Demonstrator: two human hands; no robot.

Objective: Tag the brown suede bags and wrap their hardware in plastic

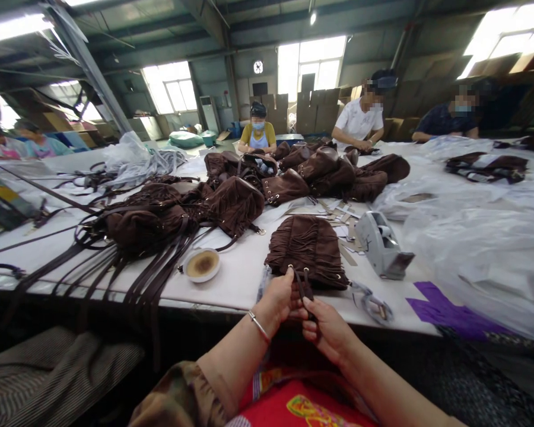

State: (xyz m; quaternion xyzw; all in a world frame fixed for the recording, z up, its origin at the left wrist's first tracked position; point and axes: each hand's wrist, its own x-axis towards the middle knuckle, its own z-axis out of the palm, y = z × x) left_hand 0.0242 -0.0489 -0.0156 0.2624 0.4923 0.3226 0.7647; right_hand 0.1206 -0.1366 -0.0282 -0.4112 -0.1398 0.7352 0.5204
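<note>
A dark brown fringed bag (306, 246) lies on the white table in front of me, its eyeleted opening edge facing me. Dark drawstring cords (301, 287) come out through the eyelets toward my hands. My left hand (281, 296) is closed on the cords near the bag's edge. Just right of it, my right hand (323, 326) pinches the lower part of the cords. Clear plastic wrapping (374, 303) pokes out at the bag's right side. The ends of the cords are partly hidden by my fingers.
Several brown bags (311, 169) are heaped behind, with long straps (146, 279) hanging over the table edge at left. A round dish (201, 264), a grey tape dispenser (380, 244), plastic bags (485, 255) and purple material (454, 311) lie around. Co-workers (257, 133) sit opposite.
</note>
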